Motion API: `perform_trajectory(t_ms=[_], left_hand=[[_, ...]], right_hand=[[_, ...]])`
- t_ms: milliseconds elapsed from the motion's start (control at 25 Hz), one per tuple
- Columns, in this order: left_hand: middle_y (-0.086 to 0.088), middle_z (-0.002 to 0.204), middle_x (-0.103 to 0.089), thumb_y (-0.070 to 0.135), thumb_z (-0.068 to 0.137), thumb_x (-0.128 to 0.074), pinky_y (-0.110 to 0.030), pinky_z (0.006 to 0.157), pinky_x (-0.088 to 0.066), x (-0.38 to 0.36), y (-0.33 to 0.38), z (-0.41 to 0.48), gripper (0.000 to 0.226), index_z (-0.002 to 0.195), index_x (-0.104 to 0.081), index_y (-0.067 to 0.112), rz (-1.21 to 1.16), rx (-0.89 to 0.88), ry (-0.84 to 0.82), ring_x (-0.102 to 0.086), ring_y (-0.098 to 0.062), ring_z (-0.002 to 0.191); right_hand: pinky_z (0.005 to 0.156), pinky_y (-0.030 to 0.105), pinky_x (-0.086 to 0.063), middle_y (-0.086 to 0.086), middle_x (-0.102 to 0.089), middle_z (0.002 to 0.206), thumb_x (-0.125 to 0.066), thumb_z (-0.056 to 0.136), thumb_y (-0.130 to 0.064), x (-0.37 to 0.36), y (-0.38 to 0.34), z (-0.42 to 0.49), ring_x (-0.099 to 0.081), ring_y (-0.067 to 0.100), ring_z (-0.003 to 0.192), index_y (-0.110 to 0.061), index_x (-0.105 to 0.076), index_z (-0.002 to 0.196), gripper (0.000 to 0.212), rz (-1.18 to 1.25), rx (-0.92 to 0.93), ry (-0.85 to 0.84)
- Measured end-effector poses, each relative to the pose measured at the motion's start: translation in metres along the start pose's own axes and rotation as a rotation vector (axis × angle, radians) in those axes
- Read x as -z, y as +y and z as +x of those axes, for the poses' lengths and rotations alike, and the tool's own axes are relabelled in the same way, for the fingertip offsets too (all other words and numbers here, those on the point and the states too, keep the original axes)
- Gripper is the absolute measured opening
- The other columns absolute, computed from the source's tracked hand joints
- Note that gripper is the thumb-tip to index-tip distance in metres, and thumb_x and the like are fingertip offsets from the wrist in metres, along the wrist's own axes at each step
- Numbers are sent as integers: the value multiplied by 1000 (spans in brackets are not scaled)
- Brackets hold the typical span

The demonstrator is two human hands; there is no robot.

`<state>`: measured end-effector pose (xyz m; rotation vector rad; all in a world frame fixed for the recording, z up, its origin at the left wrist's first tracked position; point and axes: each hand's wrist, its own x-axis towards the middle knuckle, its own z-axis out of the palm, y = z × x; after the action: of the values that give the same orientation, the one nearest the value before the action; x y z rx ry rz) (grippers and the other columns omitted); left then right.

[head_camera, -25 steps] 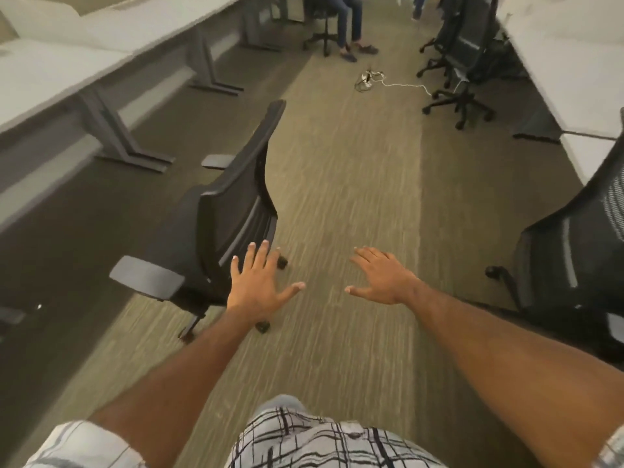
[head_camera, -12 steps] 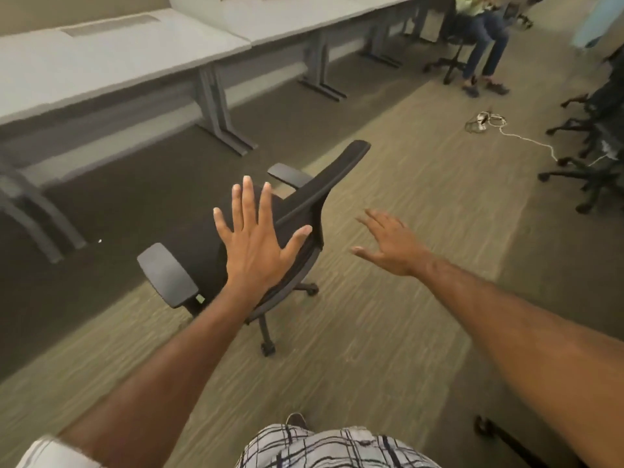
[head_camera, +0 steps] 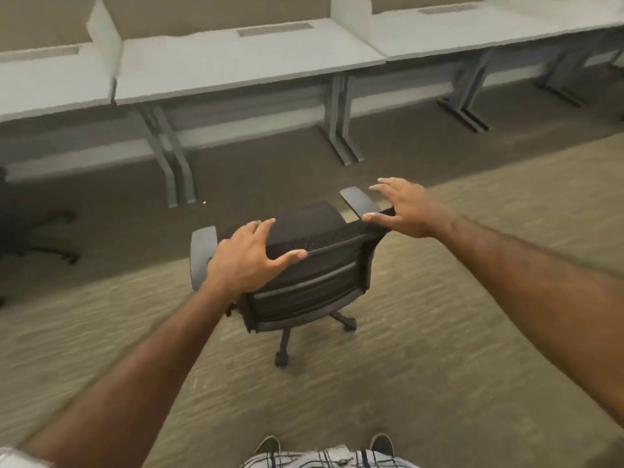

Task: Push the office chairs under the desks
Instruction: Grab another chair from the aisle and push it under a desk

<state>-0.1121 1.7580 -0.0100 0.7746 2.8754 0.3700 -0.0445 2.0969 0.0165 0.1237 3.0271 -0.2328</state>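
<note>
Chair [head_camera: 314, 285] is standing on carpet [head_camera: 439, 349], short of the desk [head_camera: 236, 65], seat pointing at it.
Left fingers [head_camera: 260, 228] are curling over the backrest's top edge, thumb lying along its rear; left hand [head_camera: 243, 258] is gripping the left corner. Right fingers [head_camera: 388, 189] are spreading wide and bent, holding nothing; right hand [head_camera: 408, 211] is touching the right corner with the thumb only. Backrest edge is running left to right, roughly parallel with the desk front.

Two-tone carpet [head_camera: 439, 349] covers the floor; dark shoes [head_camera: 269, 446] and plaid shorts [head_camera: 324, 460] show at the bottom edge.
</note>
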Motion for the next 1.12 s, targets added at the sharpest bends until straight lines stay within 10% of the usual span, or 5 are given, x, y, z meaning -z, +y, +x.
perform_trajectory(t_ms=[160,400,1120], left_hand=[[16,94,-67,110,56,-22,-27,57,-36,-2,8,1,108,118,-67,34,130,61,-27,-57,-12,81],[16,85,-67,112,50,-29,-29,61,-42,6,19,12,100,103,-70,36,136,116,-12,-58,-10,77],[21,80,-60,112,51,-24,-21,51,-30,23,-41,170,105,111,-70,38,63,188,99,-46,3,61]], right_hand=[[74,39,-45,-1,-68,95,-7,57,-108,-4,18,20,-64,26,94,-35,-61,85,95,-62,124,-198],[64,37,-43,-5,-62,75,-15,54,-112,-7,38,42,-56,21,74,-28,-58,77,96,-126,311,-80],[75,41,-53,-2,-69,94,-18,55,-112,19,48,249,-62,22,86,-28,-67,106,110,-147,374,-106]])
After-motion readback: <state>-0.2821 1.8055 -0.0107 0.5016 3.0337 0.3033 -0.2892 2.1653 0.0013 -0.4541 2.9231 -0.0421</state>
